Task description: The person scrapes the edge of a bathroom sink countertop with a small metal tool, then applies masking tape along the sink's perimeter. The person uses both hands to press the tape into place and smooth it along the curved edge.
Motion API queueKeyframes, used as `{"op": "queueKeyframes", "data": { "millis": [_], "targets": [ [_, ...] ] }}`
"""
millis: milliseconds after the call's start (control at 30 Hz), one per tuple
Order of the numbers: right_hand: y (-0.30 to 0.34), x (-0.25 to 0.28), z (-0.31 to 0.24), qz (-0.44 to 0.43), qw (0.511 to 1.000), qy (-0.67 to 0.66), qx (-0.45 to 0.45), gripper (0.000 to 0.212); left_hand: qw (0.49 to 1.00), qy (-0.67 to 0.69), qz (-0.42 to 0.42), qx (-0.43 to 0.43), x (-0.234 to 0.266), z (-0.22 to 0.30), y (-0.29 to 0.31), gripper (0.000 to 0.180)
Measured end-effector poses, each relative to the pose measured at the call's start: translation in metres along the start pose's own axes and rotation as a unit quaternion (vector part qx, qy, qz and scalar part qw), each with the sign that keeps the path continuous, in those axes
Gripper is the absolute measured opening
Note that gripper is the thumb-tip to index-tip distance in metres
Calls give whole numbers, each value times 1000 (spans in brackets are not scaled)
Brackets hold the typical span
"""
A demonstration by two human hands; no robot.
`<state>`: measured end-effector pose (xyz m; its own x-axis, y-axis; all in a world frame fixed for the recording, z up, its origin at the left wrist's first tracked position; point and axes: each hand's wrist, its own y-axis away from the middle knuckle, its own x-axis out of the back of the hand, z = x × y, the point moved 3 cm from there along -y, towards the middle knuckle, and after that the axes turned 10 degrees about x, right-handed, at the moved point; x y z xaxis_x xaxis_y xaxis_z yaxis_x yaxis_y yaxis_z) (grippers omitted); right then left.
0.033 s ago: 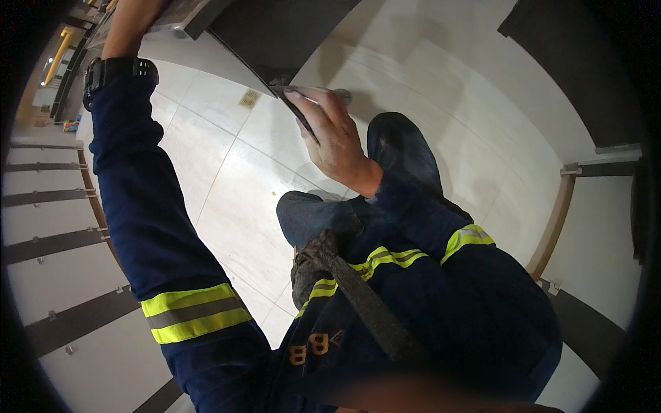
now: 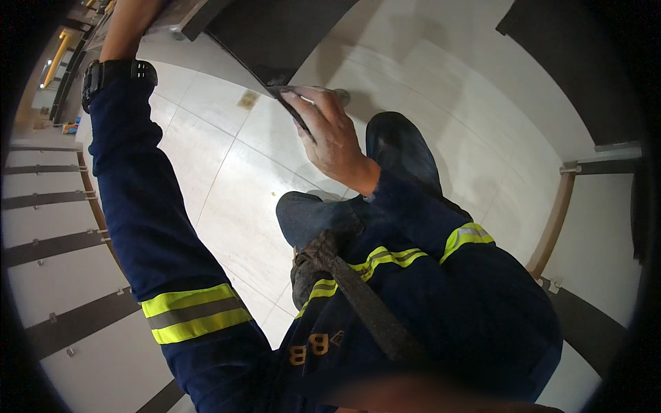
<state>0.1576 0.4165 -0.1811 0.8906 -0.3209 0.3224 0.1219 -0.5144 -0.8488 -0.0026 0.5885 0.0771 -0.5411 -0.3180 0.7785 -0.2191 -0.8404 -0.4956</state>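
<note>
Fingers point(image 2: 305, 109) of right hand point(image 2: 337, 148) pinch thin, dark, flat tool point(image 2: 288, 108). Tool's far end sits at near corner of dark board point(image 2: 275, 34), above pale floor tiles point(image 2: 220, 138). Left hand point(image 2: 134, 27), past black watch point(image 2: 117, 76), reaches out of view up top; cannot tell its grip.

Mod. indoor light, brightest on floor point(image 2: 213, 165) L of ctr; tiny glare upper L; soft overlapping shadows upper R of ctr; dk jacket point(image 2: 482, 310) loses detail, hi-vis bands point(image 2: 196, 314) bright; fisheye bends side panels point(image 2: 58, 275), corners black; blurry patch btm ctr, R hand point(image 2: 336, 144) fairly sharp
</note>
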Motion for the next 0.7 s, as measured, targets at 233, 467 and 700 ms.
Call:
{"op": "queueKeyframes", "data": {
  "millis": [233,467,700],
  "targets": [
    [-14,-5,1,6,1000,-17,0,58,993,81,-60,55,22,-94,-77,31],
    [-57,4,6,94,994,30,48,56,999,-38,11,-4,1,3,-8,34],
    [-16,-2,1,4,1000,20,2,57,999,-37,-9,-17,-2,1,-15,35]
  ]
}}
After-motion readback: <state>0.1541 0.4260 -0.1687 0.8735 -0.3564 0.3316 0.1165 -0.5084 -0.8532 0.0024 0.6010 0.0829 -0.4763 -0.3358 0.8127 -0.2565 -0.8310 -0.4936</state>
